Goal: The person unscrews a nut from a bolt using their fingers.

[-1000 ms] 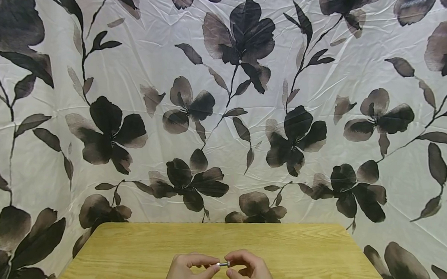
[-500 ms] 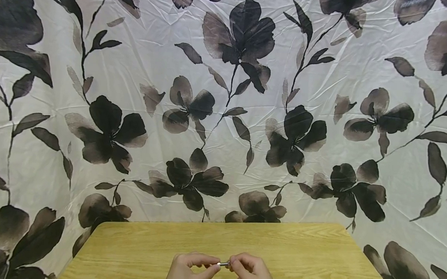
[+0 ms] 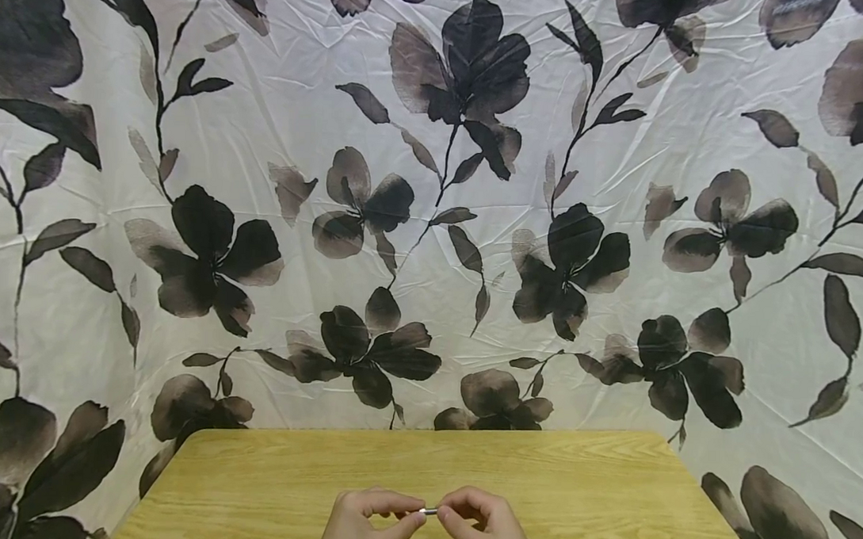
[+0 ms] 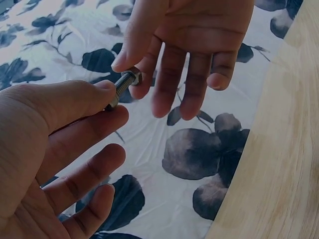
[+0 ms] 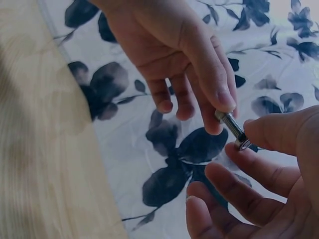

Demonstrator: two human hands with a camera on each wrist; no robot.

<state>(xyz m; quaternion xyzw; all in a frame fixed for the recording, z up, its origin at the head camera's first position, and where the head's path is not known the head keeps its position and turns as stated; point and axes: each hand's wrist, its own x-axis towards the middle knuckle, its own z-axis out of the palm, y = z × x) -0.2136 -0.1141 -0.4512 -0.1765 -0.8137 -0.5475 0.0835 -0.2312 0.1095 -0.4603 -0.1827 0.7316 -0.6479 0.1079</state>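
A small silver bolt (image 3: 430, 511) with a threaded shank is held between both hands above the table. My left hand (image 3: 373, 521) pinches its left end between thumb and index finger; the other left fingers (image 4: 92, 172) are loosely bent. At the bolt's right end sits a hexagonal piece (image 5: 242, 143); whether it is the head or a nut I cannot tell. The right hand (image 3: 487, 521) has thumb and index finger on this hexagonal end, its other fingers (image 4: 194, 79) spread away. Fingertips partly hide both ends of the bolt (image 4: 122, 87).
Below the hands is a yellow wood-grain table (image 3: 289, 463) with rounded far corners. A white cloth with dark flower prints (image 3: 459, 286) hangs behind it and along both sides.
The right thumb and index finger, first apart around the bolt's right end, closed onto it and have shifted slightly along it. My left hand keeps its pinch and stays in place.
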